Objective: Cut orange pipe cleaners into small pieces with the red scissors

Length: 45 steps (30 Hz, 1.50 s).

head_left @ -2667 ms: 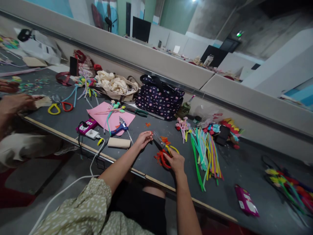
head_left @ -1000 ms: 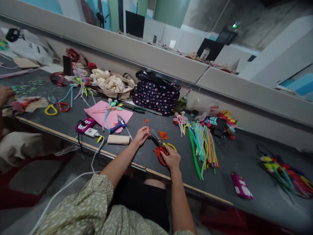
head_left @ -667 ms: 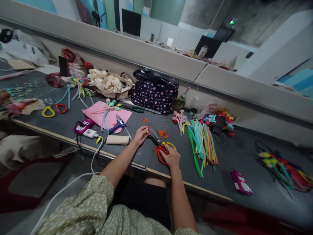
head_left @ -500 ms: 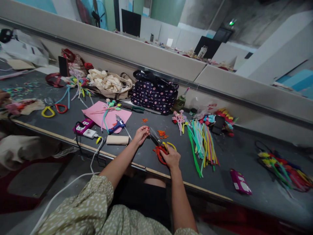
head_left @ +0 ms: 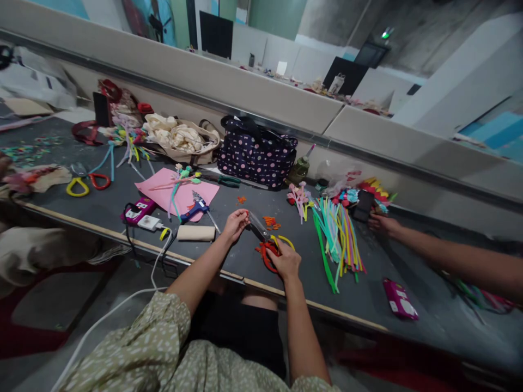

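Note:
My right hand [head_left: 287, 260] grips a pair of scissors [head_left: 260, 227] with red and yellow handles. Their blades point up and left toward my left hand [head_left: 236, 225], whose fingers are pinched on a small red piece [head_left: 247, 213] by the blade tips. What kind of piece it is I cannot make out. Just beyond the scissors lie short orange cuttings [head_left: 271, 222], with a smaller orange heap [head_left: 242, 200] farther back. Red-orange pieces [head_left: 259, 249] lie beside the scissor handles, partly covered by them.
Another person's hand [head_left: 384, 224] reaches in from the right to a dark phone [head_left: 363, 206]. Coloured pipe cleaners [head_left: 337, 239] lie right of my hands. A glue gun [head_left: 198, 209] rests on pink paper [head_left: 163, 188], near a beige roll [head_left: 196, 233] and a purple power strip [head_left: 139, 211].
Another person's arm has come in from the right, its hand now at the dark phone. My hands and the scissors stay nearly in place; the whole view has shifted slightly.

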Available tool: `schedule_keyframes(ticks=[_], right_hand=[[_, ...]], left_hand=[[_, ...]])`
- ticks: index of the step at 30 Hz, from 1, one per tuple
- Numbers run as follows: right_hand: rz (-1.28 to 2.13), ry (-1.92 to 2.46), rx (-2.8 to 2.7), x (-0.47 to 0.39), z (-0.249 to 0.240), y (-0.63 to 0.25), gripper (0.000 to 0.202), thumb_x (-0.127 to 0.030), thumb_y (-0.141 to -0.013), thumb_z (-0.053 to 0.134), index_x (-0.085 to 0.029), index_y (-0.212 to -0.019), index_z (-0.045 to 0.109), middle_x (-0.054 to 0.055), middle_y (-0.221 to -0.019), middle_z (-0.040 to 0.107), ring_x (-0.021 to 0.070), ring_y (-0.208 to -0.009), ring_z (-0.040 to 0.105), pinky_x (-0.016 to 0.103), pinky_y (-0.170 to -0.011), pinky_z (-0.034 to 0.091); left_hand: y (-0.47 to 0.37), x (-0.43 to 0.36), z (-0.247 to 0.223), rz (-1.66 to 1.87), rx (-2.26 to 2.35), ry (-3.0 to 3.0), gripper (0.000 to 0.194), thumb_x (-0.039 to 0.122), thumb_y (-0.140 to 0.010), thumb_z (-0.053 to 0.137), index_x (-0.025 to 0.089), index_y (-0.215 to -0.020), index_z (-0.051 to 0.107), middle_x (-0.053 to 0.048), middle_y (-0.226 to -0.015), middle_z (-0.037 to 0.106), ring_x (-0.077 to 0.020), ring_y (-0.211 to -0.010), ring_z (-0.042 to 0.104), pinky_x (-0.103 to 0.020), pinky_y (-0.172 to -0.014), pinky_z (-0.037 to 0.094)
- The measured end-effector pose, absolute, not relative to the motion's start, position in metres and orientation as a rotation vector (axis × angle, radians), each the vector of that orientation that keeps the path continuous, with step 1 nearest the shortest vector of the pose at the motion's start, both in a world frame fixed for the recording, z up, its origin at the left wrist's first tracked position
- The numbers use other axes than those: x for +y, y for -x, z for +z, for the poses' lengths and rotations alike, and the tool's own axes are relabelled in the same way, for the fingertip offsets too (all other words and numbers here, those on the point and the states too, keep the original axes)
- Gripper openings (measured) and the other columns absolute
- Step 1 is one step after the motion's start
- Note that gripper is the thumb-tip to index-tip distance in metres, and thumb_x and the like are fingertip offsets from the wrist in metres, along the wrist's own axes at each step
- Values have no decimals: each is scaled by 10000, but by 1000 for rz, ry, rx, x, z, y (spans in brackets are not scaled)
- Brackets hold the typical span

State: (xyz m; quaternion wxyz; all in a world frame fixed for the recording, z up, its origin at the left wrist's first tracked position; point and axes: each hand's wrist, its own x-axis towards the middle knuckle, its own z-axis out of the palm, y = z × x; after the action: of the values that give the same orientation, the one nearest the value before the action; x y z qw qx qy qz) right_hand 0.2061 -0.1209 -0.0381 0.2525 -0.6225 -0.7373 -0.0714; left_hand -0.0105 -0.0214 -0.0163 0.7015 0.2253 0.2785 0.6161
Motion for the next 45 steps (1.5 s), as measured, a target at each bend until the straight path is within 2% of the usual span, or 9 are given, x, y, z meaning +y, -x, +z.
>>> schedule_keyframes(ticks=[7,15,27,45], right_hand=[[-182,1698,-2002,-122,-33,-204,517,-573,-843,526,-187,-1160,662,83,-908,721,187,-779,642,274,-688,461],[-183,1722,-1998,-122,-33,-204,517,-573,-856,505,-183,-1159,657,81,-911,724,187,-772,643,270,-677,458],[-124,1715,-1964,-122,-34,-205,493,-550,-848,514,-193,-1151,669,85,-938,721,193,-804,648,285,-718,485],[-134,1698,-1941,-122,-34,-205,517,-565,-840,525,-170,-1137,675,93,-956,724,196,-804,658,287,-727,498]], left_hand=[[10,-21,-15,1387,656,-469,242,177,-639,773,135,-808,604,22,-666,597,-49,-521,527,-204,-588,494],[11,-24,-12,1354,642,-481,211,161,-656,764,110,-817,637,-28,-740,649,-70,-603,587,-204,-634,504],[12,-18,-20,1380,638,-452,297,177,-613,791,132,-852,621,8,-718,617,-53,-569,552,-203,-610,499],[11,-21,-14,1365,654,-473,311,138,-583,801,122,-855,652,7,-674,637,-57,-545,576,-193,-591,508]])
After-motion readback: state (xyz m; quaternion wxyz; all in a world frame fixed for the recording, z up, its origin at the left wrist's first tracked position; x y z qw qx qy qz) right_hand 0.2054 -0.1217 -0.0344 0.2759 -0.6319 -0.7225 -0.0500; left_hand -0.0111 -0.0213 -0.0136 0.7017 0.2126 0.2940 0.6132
